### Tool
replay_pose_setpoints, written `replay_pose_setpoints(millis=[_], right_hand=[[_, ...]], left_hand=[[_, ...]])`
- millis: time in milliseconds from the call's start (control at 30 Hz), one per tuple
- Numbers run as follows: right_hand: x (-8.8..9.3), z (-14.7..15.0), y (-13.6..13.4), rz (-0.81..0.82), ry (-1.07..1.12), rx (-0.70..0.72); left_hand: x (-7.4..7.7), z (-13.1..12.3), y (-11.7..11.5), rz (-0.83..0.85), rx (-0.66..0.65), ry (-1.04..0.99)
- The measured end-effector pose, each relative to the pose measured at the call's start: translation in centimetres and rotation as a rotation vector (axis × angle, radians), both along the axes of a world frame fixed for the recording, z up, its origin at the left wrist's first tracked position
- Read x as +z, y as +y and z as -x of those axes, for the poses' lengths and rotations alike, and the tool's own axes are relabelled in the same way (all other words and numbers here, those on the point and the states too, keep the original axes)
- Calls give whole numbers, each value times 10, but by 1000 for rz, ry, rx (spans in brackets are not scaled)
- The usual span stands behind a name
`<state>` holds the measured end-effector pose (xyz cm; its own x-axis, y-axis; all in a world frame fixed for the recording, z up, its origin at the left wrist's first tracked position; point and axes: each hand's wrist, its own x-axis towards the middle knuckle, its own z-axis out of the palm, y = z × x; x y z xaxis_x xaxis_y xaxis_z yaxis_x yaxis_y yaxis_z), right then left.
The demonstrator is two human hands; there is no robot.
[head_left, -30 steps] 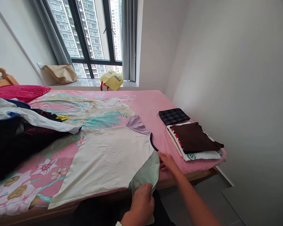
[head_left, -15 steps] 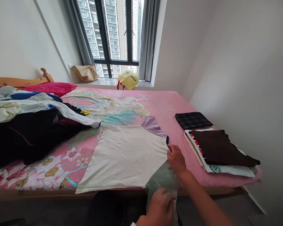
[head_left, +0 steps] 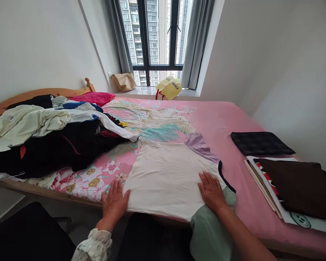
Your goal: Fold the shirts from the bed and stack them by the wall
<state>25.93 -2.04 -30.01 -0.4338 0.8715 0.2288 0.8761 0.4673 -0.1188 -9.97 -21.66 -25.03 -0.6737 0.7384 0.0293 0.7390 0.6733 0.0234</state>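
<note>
A cream T-shirt (head_left: 168, 174) lies spread flat on the bed, its dark-trimmed neckline to the right. Its far sleeve (head_left: 201, 145) is lilac; the near sleeve (head_left: 212, 232) is grey-green and hangs over the bed's front edge. My left hand (head_left: 114, 201) has its fingers stretched out over the bedsheet at the shirt's hem corner, the thumb at the hem. Flat on the shirt near the neckline rests my right hand (head_left: 212, 191), fingers spread. Neither hand grips anything.
A heap of clothes (head_left: 54, 134) covers the bed's left side. At right lie folded garments (head_left: 296, 188) and a dark folded plaid cloth (head_left: 260, 143). A yellow bag (head_left: 168, 88) and a brown paper bag (head_left: 124, 82) stand by the window. A black chair (head_left: 29, 232) is at lower left.
My left hand has left the near sleeve and moved left to the shirt's hem. My right hand has gone from the neckline onto the shirt and flattened. The view has turned left.
</note>
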Motion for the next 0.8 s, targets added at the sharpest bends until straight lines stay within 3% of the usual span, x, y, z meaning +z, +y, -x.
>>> replay_pose_setpoints(millis=[100,367,433,533,633,700,733,800], right_hand=[[0,1,-1,-7,-2,-3],[-4,0,0,-26,20,29],[-4,1,0,-35,25,25],[-2,2,0,-34,24,17],[0,2,0,-22,19,27],[-1,1,1,-21,17,40],[-2,1,2,-22,18,45],[-3,0,3,-24,21,49]], left_hand=[[8,15,-5,-27,-15,29],[28,19,25,-166,-63,-32],[36,12,38,-240,-199,-55],[43,-35,66,-256,-522,-127],[38,-97,92,-188,-997,-278],[30,-115,105,-128,-1196,-348],[27,-112,111,-96,-1207,-351],[24,-81,125,-39,-1071,-307]])
